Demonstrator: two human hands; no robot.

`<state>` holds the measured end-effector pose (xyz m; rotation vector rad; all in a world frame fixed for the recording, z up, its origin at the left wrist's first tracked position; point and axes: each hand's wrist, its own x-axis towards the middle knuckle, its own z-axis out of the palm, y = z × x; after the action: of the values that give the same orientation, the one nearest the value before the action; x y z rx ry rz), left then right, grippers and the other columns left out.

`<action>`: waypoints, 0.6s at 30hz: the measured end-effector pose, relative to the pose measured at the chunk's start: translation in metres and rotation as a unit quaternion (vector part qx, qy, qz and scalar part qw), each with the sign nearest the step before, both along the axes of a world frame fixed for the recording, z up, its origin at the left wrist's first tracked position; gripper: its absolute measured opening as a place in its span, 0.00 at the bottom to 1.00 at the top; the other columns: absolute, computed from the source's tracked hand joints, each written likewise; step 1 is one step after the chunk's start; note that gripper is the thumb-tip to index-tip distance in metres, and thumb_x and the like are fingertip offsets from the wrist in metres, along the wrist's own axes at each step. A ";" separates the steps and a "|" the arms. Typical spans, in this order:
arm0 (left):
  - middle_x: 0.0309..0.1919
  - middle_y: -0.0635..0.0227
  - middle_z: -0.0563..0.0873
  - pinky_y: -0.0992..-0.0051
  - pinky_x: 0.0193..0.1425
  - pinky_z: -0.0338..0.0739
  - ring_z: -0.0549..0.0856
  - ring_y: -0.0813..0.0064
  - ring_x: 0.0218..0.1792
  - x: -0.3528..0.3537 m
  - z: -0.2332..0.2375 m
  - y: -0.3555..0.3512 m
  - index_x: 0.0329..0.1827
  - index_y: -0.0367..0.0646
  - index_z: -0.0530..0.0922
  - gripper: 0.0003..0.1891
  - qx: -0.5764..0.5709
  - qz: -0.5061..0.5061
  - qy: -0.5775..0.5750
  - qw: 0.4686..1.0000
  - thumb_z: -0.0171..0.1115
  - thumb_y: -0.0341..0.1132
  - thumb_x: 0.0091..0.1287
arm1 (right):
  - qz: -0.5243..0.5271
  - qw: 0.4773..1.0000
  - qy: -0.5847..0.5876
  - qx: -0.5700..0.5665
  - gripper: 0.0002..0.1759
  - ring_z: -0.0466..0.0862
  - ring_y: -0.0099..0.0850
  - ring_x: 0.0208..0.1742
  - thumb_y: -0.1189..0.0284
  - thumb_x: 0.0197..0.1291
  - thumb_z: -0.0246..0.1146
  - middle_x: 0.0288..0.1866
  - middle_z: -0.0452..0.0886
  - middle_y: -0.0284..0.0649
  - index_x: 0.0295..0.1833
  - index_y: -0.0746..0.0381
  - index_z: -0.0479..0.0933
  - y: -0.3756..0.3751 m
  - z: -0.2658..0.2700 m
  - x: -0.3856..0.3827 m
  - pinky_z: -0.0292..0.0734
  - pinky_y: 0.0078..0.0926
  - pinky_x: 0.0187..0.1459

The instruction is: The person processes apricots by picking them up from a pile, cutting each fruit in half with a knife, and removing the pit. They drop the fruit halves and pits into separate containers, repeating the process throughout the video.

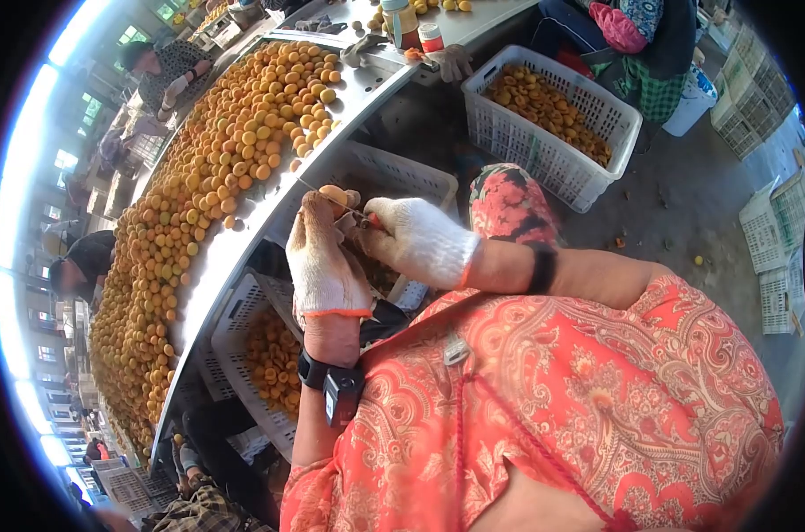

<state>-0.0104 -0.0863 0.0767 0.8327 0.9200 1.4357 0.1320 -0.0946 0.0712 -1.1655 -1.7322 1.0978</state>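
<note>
My left hand (324,262), in a white glove with browned fingers, is closed around an apricot (335,194) beside the table's edge. Close against it, my gloved right hand (420,239) grips a small knife (373,219) with a bit of red handle showing. Its thin blade runs toward the apricot; the fingers hide much of the contact. Below both hands stands a white plastic crate (407,173), partly covered by them. Whole apricots (234,151) lie heaped on the metal table (282,191) to the left.
A white crate (553,182) of split apricots stands on the floor at upper right. Another crate (243,328) with apricot halves is at lower left. Jars (430,37) and loose gloves (451,62) lie at the table's end. Other people sit around the table; stacked crates (757,89) stand far right.
</note>
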 end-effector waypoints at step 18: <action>0.43 0.63 0.86 0.71 0.50 0.78 0.84 0.71 0.44 -0.008 -0.004 0.000 0.48 0.38 0.80 0.09 0.163 -0.056 0.202 0.964 0.56 0.35 0.75 | 0.031 0.995 0.099 0.000 0.15 0.83 0.32 0.40 0.64 0.68 0.63 0.36 0.84 0.47 0.47 0.68 0.79 0.001 -0.011 0.007 0.77 0.32 0.42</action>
<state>-0.0182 -0.0866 0.0725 1.4408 0.9296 1.3615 0.1393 -0.0940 0.0602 -0.9742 -1.6238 1.2088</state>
